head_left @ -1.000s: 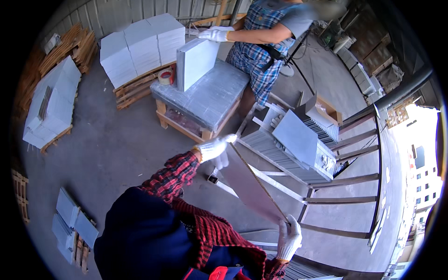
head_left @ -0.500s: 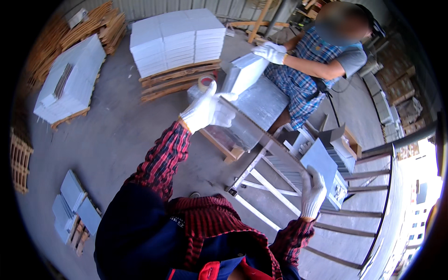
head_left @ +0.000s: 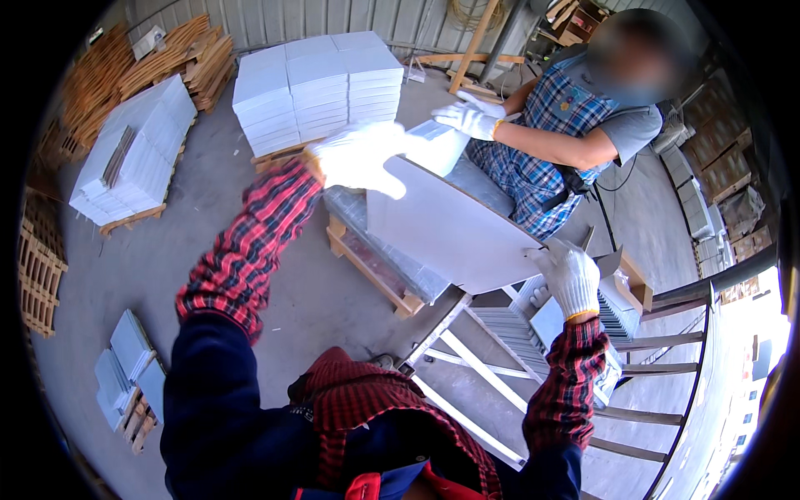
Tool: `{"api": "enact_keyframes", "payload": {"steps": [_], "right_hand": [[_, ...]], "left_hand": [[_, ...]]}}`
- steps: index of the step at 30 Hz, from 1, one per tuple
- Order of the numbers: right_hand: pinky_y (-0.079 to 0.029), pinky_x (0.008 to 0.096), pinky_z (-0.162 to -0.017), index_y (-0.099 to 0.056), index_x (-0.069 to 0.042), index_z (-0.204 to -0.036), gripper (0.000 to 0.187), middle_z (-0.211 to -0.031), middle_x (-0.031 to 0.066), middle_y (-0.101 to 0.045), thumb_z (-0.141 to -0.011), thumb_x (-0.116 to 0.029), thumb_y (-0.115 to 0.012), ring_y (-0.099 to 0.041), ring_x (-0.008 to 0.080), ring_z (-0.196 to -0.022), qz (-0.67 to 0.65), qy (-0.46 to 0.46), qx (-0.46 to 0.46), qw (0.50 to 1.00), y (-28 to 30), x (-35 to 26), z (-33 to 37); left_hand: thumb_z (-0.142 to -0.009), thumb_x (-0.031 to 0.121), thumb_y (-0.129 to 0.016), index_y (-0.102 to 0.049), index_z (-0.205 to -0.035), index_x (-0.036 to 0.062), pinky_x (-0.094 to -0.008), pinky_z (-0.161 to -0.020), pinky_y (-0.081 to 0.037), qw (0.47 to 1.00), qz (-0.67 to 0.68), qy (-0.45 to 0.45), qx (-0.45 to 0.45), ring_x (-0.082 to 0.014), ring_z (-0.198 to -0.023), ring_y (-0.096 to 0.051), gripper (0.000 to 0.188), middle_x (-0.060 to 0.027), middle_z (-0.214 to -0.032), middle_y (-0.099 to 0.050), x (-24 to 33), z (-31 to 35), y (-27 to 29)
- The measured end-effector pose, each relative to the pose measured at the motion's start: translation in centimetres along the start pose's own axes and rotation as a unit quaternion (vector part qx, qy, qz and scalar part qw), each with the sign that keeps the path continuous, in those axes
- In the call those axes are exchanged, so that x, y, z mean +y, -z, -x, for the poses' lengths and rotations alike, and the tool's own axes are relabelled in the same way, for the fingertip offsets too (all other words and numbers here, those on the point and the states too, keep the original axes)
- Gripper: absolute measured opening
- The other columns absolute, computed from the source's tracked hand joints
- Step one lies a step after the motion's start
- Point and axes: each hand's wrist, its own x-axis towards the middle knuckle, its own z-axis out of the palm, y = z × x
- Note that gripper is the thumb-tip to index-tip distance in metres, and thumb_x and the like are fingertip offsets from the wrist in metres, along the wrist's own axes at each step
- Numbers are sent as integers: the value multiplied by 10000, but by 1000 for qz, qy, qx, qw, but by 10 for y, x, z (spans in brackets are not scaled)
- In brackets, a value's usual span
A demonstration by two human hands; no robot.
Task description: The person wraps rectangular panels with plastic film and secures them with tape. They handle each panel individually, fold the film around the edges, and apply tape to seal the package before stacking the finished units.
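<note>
Flat white rectangular panel [head_left: 450, 229] held tilted by grey-topped wooden counter [head_left: 350, 212] — white-gloved R hand [head_left: 571, 279] grips its right corner; white-gloved L hand [head_left: 358, 158] at left end, glare, can't tell grip. Uneven hold might knock a corner — chip risk.

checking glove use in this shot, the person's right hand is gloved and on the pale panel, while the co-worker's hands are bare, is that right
Not quite: the co-worker's hands are not bare; the head view shows them in white gloves. The person's right hand is indeed gloved and on the pale panel.
</note>
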Motion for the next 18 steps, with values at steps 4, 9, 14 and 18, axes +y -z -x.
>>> {"api": "enact_keyframes", "payload": {"steps": [4,9,14,18], "right_hand": [[-546,414,-717,-755,-128,-930,379,-826,135,-708,-837,-476,-638,-693,319,-827,52,37,-131,989,35,-11,-27],[-560,442,-707,-743,-153,-1052,445,-843,159,-714,-814,-515,-643,-704,343,-784,-94,23,-129,987,-20,11,-78],[-555,386,-721,-716,-128,-1094,303,-917,128,-722,-826,-257,-663,-708,284,-810,-81,28,66,994,-42,-7,-60],[-403,493,-1015,-627,-103,-1230,518,-1246,121,-620,-716,-43,-631,-574,306,-1159,-10,17,285,958,-102,-30,-33]], "left_hand": [[-717,259,-739,-689,-1176,93,-395,-862,-521,972,-98,63,-203,-348,-951,-666,490,-183,-1049,-698,-4,-46,-16],[-723,280,-713,-726,-1095,86,-402,-826,-524,979,-51,66,-184,-351,-919,-673,420,-186,-1002,-710,-21,-78,-23],[-799,133,-655,-698,-1144,102,-414,-838,-521,995,-69,-2,-71,-346,-913,-670,350,-172,-1015,-699,-46,-80,-47],[-753,136,-700,-543,-1333,117,-496,-1069,-371,963,-205,-125,118,-291,-1189,-529,601,-101,-1275,-567,-49,-49,-97]]}}
